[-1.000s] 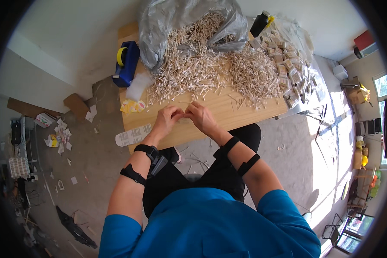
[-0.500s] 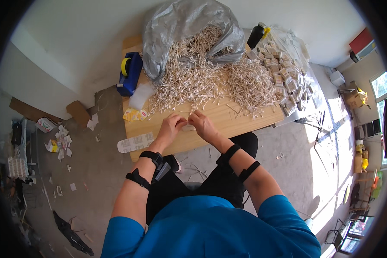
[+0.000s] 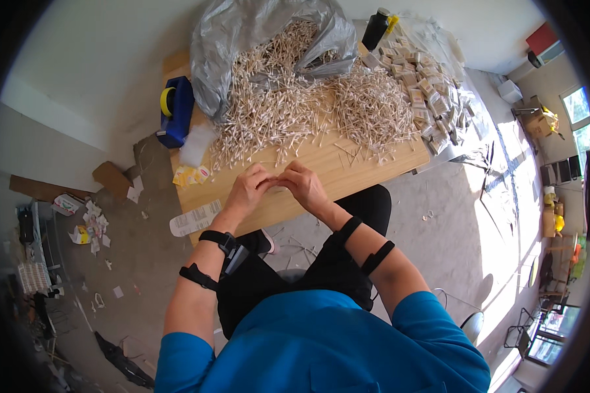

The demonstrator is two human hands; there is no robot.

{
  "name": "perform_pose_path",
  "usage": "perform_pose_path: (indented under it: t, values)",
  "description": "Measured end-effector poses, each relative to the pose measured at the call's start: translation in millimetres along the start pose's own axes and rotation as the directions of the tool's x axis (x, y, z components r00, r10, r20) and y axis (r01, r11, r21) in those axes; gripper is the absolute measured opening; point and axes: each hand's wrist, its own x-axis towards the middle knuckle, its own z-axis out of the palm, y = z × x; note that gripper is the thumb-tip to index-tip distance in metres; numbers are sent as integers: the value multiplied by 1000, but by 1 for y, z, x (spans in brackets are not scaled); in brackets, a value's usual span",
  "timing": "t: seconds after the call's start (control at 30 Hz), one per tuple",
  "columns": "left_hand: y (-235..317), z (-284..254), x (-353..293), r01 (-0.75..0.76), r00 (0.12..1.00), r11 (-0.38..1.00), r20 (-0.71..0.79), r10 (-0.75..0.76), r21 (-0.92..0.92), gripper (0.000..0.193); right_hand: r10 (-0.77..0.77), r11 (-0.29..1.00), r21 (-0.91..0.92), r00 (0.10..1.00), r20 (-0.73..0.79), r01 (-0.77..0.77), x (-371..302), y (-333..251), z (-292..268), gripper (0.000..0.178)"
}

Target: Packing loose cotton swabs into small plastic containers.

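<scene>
My left hand (image 3: 246,190) and my right hand (image 3: 305,187) meet above the front part of the wooden table (image 3: 275,208). Both have their fingers bent and pinched together, fingertips touching or nearly so. Whatever lies between them is hidden or too small to make out. Just beyond my hands spreads a large heap of cotton swabs (image 3: 265,121), spilling out of a grey plastic bag (image 3: 210,62). A second heap of swabs (image 3: 373,114) lies to its right. A white printed sheet (image 3: 195,219) with a rounded end rests left of my left hand.
At the table's left edge stands a blue tape dispenser (image 3: 179,118), with a clear plastic bag (image 3: 197,145) and yellow printed pieces (image 3: 190,175) nearby. Many small packs (image 3: 429,98) pile up at the right, below a black bottle (image 3: 375,29). Paper scraps (image 3: 97,229) litter the floor.
My hands have drawn closer, and their fingertips now meet where a small gap showed before. The whole view has shifted slightly, so the table sits a little higher and further left.
</scene>
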Motion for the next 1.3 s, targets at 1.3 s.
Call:
perform_pose_path:
  t: [1.3]
  values:
    - [206, -45, -35, -77, 888, 879, -433, -154, -471, 71, 455, -290, 957, 876, 162, -26, -8, -176, -37, 21]
